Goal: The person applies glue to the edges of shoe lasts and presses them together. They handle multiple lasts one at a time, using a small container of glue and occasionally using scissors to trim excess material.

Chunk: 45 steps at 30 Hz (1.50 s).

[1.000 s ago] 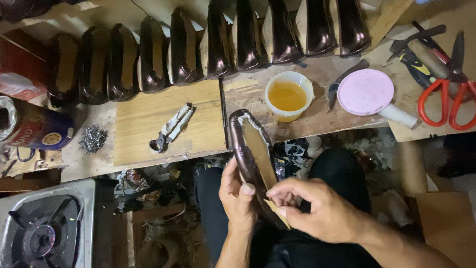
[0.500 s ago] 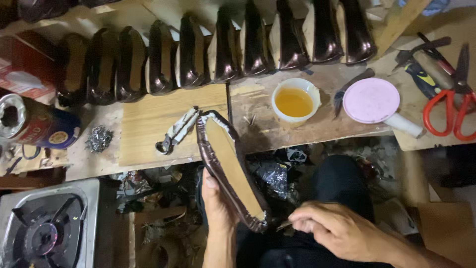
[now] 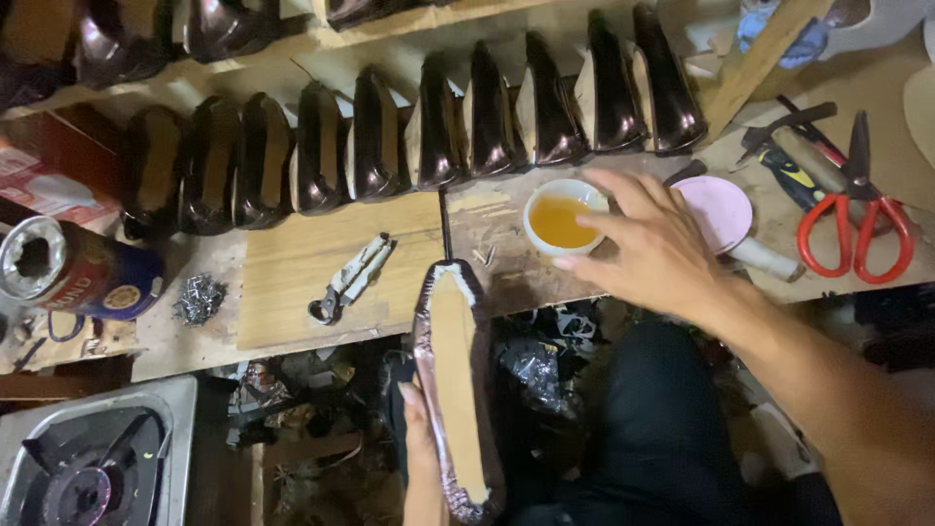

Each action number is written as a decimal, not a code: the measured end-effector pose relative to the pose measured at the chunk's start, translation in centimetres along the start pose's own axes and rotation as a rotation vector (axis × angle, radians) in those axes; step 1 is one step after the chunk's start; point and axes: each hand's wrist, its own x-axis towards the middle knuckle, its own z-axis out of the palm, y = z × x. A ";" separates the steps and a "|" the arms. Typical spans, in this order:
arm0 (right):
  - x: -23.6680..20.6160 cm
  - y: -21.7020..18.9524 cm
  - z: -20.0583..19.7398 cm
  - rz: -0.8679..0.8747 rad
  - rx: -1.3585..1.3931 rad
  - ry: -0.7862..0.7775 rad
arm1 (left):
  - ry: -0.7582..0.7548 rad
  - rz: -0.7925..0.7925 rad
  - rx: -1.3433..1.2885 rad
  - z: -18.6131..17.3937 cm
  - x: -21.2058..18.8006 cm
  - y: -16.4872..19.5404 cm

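Locate the lasted shoe sole-up below the front edge of the desk, toe end towards the desk, tan insole facing the camera with dark glossy upper wrapped around its rim. Note the left hand gripping the shoe from its left side, fingers clenched round the underside and largely out of sight. Note the right hand over the desk, fingers spread and released, grasping nothing, fingertips at the rim of the white cup of amber liquid; cannot tell whether touching. Judge the step in hand as reaching for the cup, probably an adhesive, for work on the shoe's sole side. For the next move, judge a steady, level grip on the cup as necessary, clear of the pink round lid just beside it and the red-handled scissors further right. Treat as hidden or unclear: the heel end of the shoe and the left wrist, cut off at the bottom edge; any brush in the cup; the pliers-like tool, not identifiable with certainty; the row of dark shoes behind, partly cropped at the top
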 end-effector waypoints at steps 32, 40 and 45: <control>-8.8 -11.1 4.2 -0.564 0.547 -0.001 | -0.275 0.114 0.153 3.0 0.7 0.2; -8.0 -11.2 4.5 -0.379 0.538 -0.006 | -0.306 0.164 0.297 2.3 0.7 0.5; -7.7 -9.2 3.2 -0.309 0.493 0.070 | -0.385 0.181 0.351 1.8 0.2 1.0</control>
